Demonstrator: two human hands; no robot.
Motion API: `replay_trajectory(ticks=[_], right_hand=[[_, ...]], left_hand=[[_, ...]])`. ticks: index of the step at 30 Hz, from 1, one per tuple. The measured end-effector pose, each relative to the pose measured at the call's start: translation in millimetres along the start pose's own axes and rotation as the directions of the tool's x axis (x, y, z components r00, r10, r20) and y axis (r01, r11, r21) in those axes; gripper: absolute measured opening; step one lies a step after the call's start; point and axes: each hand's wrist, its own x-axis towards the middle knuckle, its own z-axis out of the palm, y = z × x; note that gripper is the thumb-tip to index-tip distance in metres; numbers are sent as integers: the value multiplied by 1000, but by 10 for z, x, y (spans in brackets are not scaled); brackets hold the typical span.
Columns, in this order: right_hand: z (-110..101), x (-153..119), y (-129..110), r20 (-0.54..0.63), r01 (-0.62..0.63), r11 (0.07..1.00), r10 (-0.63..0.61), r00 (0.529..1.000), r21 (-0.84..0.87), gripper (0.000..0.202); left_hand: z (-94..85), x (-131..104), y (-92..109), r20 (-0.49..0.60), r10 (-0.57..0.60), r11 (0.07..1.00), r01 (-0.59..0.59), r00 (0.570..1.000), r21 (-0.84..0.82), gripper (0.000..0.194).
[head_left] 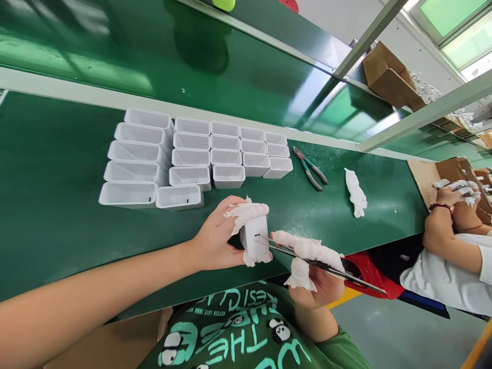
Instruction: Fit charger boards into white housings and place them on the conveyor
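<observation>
My left hand (230,233), its fingertips covered in white finger cots, is closed around a small white plastic box (258,237) just over the table's front edge. One face of the box has a small dark slot and is turned toward my right hand. Between the covered fingers and thumb of my right hand (317,266) is a pair of dark metal tweezers (326,267). Their thin tips reach the slot; whether they grip anything there is too small to tell. Rows of similar white open boxes (190,157) stand beyond my left hand.
Green-handled pliers (310,169) and a crumpled white cloth or glove piece (355,192) lie on the green table (69,225). At the right, a co-worker's hands (457,197) hold white parts beside a cardboard box (446,171). A metal-framed shelf (246,33) runs along the back.
</observation>
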Motion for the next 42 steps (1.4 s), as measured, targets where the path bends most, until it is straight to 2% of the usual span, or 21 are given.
replay_trajectory(ticks=[3,8,13,21,23,27,29,42], right_hand=[[24,68,-48,-28,52,999,-52,998,2,24],[53,103,-112,-23,37,999,-36,999,36,27],[57,91,-136,-20,50,995,-49,999,89,38],[56,140,-180,45,113,990,-118,992,87,48],[67,144,-175,31,77,990,-81,996,117,46],[114,143,-141,-14,-77,970,82,997,230,32],[142,142,-118,-36,-114,953,130,991,282,26],[211,194,-2,-131,-164,926,220,967,339,14]], left_hand=[[-2,4,2,1,8,1000,-8,1000,3,72],[-3,0,-2,4,-7,1000,7,1000,10,73],[-20,17,0,2,37,999,-37,999,23,74],[-10,19,2,-5,9,1000,-9,1000,0,78],[-8,16,1,-9,7,1000,-7,1000,7,80],[-11,1,0,-1,9,999,-9,1000,33,74],[-12,-7,0,-1,4,999,-4,1000,39,70],[-5,-47,3,7,-22,998,21,1000,54,73]])
